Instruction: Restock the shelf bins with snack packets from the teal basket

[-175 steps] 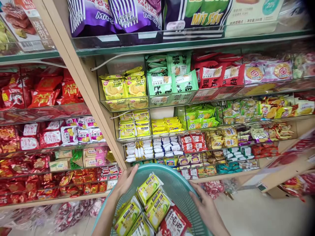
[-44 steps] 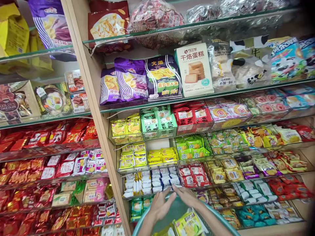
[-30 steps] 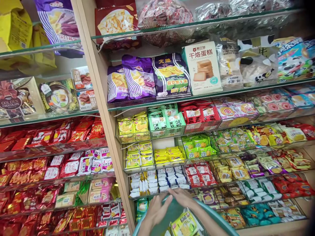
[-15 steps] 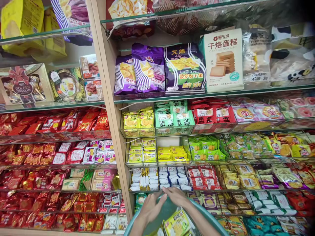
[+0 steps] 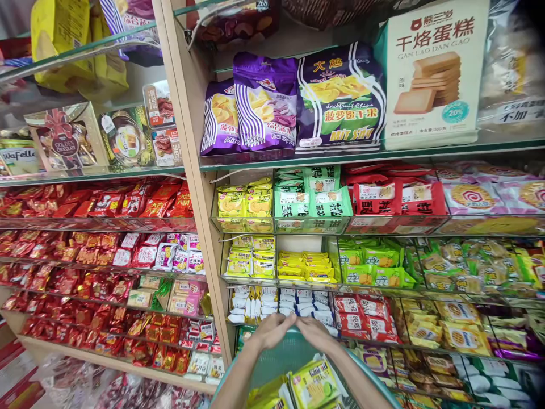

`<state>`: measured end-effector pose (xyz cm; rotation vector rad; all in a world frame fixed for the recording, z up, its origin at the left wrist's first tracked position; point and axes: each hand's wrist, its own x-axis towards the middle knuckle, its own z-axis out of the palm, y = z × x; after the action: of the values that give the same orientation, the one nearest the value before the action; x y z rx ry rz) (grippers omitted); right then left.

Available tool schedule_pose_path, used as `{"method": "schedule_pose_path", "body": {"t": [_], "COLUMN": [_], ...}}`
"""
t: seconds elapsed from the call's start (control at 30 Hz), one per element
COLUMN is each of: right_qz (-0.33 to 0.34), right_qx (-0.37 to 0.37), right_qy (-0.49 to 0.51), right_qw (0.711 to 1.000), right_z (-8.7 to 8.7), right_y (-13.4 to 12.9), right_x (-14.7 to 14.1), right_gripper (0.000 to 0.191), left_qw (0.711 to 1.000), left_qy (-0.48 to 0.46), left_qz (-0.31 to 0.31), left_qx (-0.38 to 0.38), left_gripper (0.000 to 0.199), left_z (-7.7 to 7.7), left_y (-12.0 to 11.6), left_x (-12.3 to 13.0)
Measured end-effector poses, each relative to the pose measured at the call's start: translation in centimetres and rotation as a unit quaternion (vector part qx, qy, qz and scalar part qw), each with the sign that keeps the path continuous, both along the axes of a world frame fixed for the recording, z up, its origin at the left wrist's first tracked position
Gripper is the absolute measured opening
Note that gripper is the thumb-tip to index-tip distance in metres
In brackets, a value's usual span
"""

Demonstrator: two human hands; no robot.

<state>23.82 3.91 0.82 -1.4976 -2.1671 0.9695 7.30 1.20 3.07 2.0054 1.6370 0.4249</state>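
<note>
A teal basket (image 5: 374,373) is at the bottom centre of the head view, below the shelves. My left hand (image 5: 272,331) and my right hand (image 5: 314,332) meet at its far rim, close together, with fingers bent over the edge. Fingertips of both are partly hidden behind the rim. Inside the basket, between my forearms, lie several yellow-green snack packets (image 5: 315,386). Just beyond my hands is a shelf bin of small white-and-blue wrapped snacks (image 5: 293,304), with red-and-white packets (image 5: 361,315) to its right.
Glass-fronted bins of yellow packets (image 5: 244,201), green packets (image 5: 313,196) and red packets (image 5: 395,196) line the right unit. Above stand purple chip bags (image 5: 266,105) and a cake box (image 5: 438,79). A wooden upright (image 5: 191,170) divides this unit from red-wrapped sweets (image 5: 76,250).
The view has moved closer to the right-hand shelves, and more floor-level goods show at lower left. My hands have drawn together and bent over the basket's far rim.
</note>
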Motion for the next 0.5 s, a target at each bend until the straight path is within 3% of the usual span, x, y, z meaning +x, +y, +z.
{"method": "schedule_pose_path", "body": {"t": [0.13,0.5], "right_qz": [-0.003,0.002], "right_qx": [0.019,0.021], "right_qy": [-0.021,-0.023], "right_qw": [1.0,1.0], "right_z": [-0.6,-0.6], "right_y": [0.3,2.1], "right_x": [-0.1,-2.7], "right_gripper": [0.073,0.063], "left_qw": [0.999,0.997], "left_qy": [0.006,0.015], "left_qz": [0.034,0.071], "left_qx": [0.004,0.026], "left_gripper": [0.079,0.079], "left_z": [-1.2,-1.6], "left_y": [-0.1,1.2], "left_x": [0.2,-1.9]}}
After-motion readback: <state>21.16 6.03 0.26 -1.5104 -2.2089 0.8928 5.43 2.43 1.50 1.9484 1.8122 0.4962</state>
